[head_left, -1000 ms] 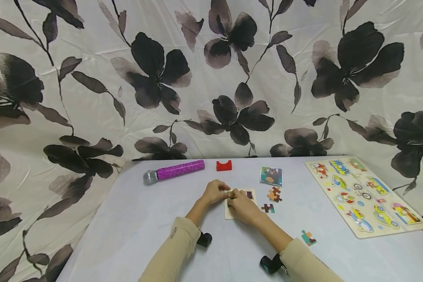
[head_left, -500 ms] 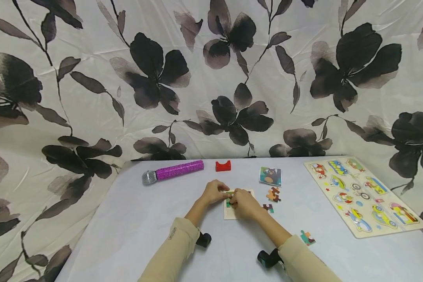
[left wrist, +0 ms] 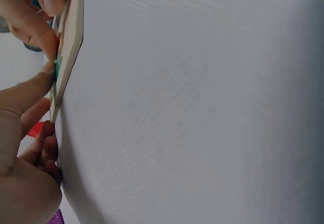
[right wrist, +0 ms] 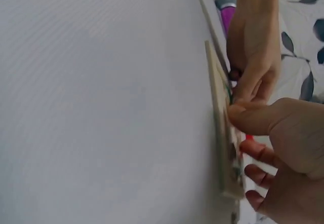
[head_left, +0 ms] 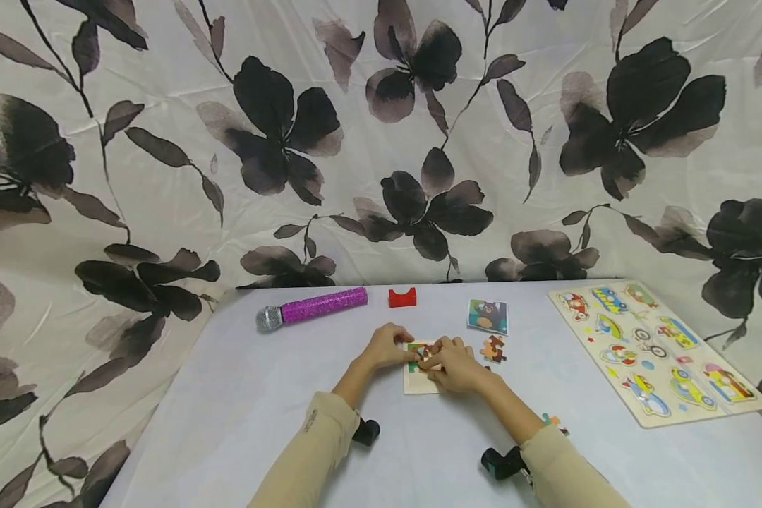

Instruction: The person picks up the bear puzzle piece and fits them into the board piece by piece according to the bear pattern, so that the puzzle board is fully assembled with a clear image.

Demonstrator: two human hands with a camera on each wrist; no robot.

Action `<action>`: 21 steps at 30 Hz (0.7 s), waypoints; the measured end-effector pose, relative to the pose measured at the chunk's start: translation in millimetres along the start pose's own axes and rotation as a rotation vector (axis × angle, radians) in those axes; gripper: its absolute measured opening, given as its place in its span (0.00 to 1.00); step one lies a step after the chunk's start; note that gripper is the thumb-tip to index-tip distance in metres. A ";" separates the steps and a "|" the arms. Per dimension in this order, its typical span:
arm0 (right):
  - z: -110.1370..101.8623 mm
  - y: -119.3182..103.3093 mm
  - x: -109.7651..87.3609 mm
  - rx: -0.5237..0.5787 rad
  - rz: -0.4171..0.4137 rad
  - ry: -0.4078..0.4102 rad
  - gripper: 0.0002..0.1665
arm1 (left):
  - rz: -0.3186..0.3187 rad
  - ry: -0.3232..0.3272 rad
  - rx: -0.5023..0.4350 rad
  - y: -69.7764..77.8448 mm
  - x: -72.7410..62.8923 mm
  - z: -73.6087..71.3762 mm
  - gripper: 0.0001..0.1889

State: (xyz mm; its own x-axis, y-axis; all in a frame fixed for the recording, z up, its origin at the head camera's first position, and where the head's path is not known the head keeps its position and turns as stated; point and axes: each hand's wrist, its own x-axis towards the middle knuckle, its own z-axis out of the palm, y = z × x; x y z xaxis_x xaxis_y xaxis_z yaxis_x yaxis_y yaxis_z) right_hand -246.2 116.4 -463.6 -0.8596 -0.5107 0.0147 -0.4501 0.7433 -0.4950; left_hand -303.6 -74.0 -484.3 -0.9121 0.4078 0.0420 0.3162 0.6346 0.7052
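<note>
A small wooden puzzle board (head_left: 417, 386) lies on the white table, with green and brown pieces in its frame. My left hand (head_left: 384, 346) holds its left side, thumb on the face and fingers at the edge, as the left wrist view shows. Over the right part of the board, my right hand (head_left: 458, 365) presses the pieces with its thumb (right wrist: 248, 116); its other fingers are spread and loosely bent. This hand covers much of the picture. Several loose brown jigsaw pieces (head_left: 494, 348) lie just right of the board.
Another loose piece (head_left: 551, 420) is partly hidden by the right forearm. A bear picture card (head_left: 488, 316) lies behind the brown pieces. At the back are a red block (head_left: 403, 297) and a purple glitter microphone (head_left: 324, 305). A large vehicle puzzle board (head_left: 660, 360) lies at right.
My right hand has shifted slightly right and its fingers have spread, uncovering more of the puzzle's left part. It now covers most of a nearby loose piece. The left hand stays in place.
</note>
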 end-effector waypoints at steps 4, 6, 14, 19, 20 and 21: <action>0.5 14.4 -4.8 0.075 -0.065 0.090 0.17 | -0.012 -0.013 0.009 2.0 1.9 -0.3 0.19; -1.5 24.1 -7.0 0.114 -0.096 0.187 0.17 | -0.034 -0.021 0.017 3.0 3.1 0.4 0.19; -35.5 66.5 -29.1 0.066 0.088 0.426 0.20 | 0.009 -0.031 -0.043 -7.5 8.7 3.3 0.21; -47.2 79.9 -42.8 0.021 0.242 0.285 0.27 | 0.015 -0.027 -0.051 -10.2 7.6 2.4 0.21; -47.0 81.4 -44.2 0.027 0.246 0.256 0.27 | 0.011 -0.023 -0.046 -10.4 7.3 2.8 0.20; -46.9 82.3 -45.1 0.040 0.248 0.235 0.26 | -0.029 -0.031 -0.043 -2.1 3.4 -0.7 0.20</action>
State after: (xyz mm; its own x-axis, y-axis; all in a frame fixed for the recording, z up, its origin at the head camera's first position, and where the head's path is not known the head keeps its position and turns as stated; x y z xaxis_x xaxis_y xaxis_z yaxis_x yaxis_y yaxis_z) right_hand -255.8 220.9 -464.3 -0.9761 -0.1993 0.0871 -0.2143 0.8125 -0.5421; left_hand -307.5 -74.5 -485.1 -0.9119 0.4105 -0.0006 0.2778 0.6182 0.7353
